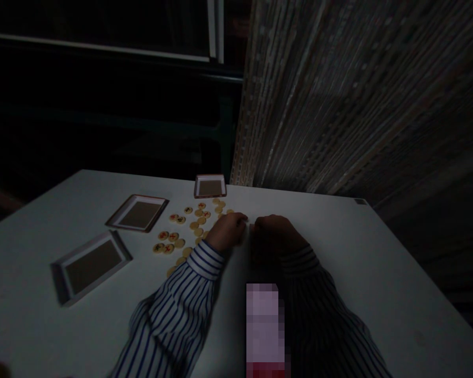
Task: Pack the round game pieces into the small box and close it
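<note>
Marks in red and black show on several of the round pieces (168, 248), too small and dim for me to read, as they lie scattered beside and beyond the left hand (225, 232). That hand and the right hand (279, 234) face each other with fingers curled, just apart, and I cannot tell whether they grip anything! Three shallow trays (93, 265) flank the pieces, one near the table's (378, 294) far edge, while white surface stretches from the right hand to the right edge.
</note>
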`<state>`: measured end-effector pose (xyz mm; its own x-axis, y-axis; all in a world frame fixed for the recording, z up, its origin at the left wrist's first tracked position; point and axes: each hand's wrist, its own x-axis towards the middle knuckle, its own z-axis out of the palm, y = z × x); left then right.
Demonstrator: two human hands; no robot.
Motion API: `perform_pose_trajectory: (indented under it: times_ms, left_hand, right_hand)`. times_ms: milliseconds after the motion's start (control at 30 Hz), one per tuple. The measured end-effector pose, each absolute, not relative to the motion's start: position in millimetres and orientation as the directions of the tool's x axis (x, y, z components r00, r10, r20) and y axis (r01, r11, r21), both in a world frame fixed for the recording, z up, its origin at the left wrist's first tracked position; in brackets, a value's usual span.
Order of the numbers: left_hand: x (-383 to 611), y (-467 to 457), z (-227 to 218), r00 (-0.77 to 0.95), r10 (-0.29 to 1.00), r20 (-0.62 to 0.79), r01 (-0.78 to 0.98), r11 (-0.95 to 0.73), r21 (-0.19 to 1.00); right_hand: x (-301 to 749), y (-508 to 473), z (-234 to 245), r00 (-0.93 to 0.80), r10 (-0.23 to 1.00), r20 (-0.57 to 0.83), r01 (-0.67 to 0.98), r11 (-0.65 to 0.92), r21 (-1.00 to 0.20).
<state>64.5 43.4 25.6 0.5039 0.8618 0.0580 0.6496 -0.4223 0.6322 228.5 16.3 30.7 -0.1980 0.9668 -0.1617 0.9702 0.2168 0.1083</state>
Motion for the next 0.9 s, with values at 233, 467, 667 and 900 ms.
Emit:
perform_pose_trajectory:
  times_ms: [233,467,667,900]
  left_hand:
    - [63.2,42.8,27.0,0.51,0.858,0.063,0.649,-0.432,0.626]
    - [63.1,42.9,28.2,0.512,0.856,0.062,0.648,-0.433,0.626]
    - [62.8,43.1,29.2,0.524,0.849,0.072,0.647,-0.452,0.614]
    - [61.4,42.6,30.7,0.531,0.843,0.084,0.638,-0.463,0.616]
  right_hand:
    - [226.3,15.7,33.1,-0.191,0.969,-0.155,0.975,0.205,0.082]
    - [226.4,15.7,32.1,-0.208,0.966,-0.15,0.972,0.222,0.079]
    - [226.9,14.5,32.1,-0.236,0.963,-0.127,0.965,0.248,0.089]
    - [224.5,13.1,36.6,-0.231,0.962,-0.142,0.963,0.247,0.104]
